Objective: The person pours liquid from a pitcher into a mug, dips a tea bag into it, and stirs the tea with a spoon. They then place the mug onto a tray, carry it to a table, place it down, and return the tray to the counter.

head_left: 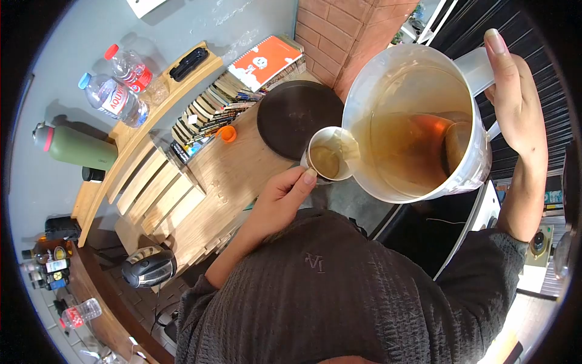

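My left hand grips a small white cup with brownish liquid in it, thumb at the rim. My right hand is wrapped round the handle of a large translucent plastic pitcher, its thumb lying along the top. The pitcher is tilted toward the cup, and its lip meets or overlaps the cup's right rim. Amber-brown liquid lies inside the pitcher, with a pale trickle showing at the cup's right side. A round dark tray sits on the wooden table just beyond the cup.
A row of books and an orange notebook line the wall. An orange cap-like item lies near them. Bottles and a green flask stand on a wooden shelf. A black kettle is at lower left.
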A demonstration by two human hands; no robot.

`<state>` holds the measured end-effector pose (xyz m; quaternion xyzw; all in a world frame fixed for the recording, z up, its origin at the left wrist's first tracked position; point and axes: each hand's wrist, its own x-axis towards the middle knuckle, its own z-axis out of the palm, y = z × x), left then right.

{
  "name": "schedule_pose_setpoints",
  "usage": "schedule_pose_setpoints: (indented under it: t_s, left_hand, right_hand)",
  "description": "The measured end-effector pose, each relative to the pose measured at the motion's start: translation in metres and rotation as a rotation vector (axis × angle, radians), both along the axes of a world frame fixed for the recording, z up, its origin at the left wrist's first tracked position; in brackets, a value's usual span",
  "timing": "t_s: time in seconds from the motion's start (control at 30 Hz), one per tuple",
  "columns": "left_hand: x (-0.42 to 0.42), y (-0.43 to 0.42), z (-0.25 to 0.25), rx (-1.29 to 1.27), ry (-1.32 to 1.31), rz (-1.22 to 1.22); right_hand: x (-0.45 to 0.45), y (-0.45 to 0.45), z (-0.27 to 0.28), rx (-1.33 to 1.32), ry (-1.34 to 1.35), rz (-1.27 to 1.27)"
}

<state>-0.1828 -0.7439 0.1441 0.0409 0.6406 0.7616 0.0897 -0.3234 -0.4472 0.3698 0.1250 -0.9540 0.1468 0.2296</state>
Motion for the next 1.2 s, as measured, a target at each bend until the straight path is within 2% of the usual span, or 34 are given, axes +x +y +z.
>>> schedule_pose_setpoints:
  t_s: [0.17, 0.37, 1.2]
  left_hand:
    - [0.0, -0.002, 0.003, -0.018, 0.005, -0.023]
    - [-0.001, 0.003, 0.009, -0.042, -0.004, 0.003]
    - [0.005, 0.044, 0.011, -0.013, 0.022, 0.021]
  right_hand:
    - [0.002, -0.007, -0.001, 0.044, 0.108, 0.003]
    - [-0.003, 0.002, 0.003, 0.047, 0.037, 0.077]
    - [-0.007, 0.044, 0.0, 0.056, 0.092, 0.182]
